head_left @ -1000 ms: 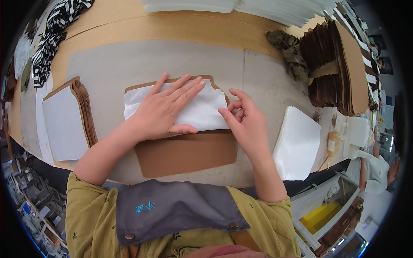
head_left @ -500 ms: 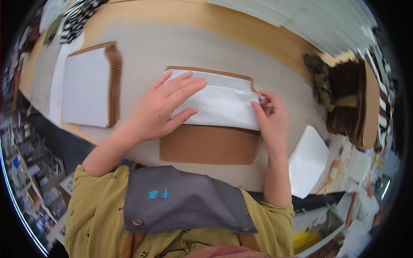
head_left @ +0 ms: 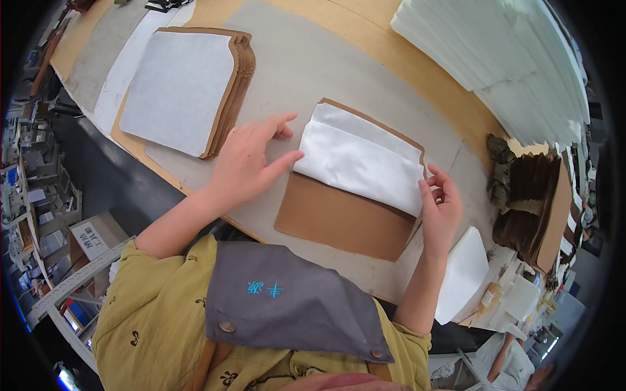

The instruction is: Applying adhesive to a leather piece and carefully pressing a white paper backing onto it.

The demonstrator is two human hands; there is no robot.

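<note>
A brown panel (head_left: 345, 218), which looks like leather or fabric, lies on the table in front of me. A white sheet (head_left: 362, 153) covers its far part, with a fold line across it and a thin brown edge showing beyond. My left hand (head_left: 251, 159) is open at the sheet's left side, fingers apart and thumb tip at its edge. At the right edge, the thumb and forefinger of my right hand (head_left: 443, 205) pinch the sheet, its other fingers curled. Whether the brown layer is caught between them too is hidden.
A stack of brown pieces topped with a white sheet (head_left: 179, 88) lies at the far left. Large white sheets (head_left: 489, 58) are piled at the far right. Stacked dark brown pieces (head_left: 528, 202) and a loose white piece (head_left: 463, 274) lie to the right. A person (head_left: 512, 358) is at the lower right.
My left hand has moved off the top of the white sheet to its left edge. My right hand stays at the right edge. The whole view has turned, so the table appears more slanted.
</note>
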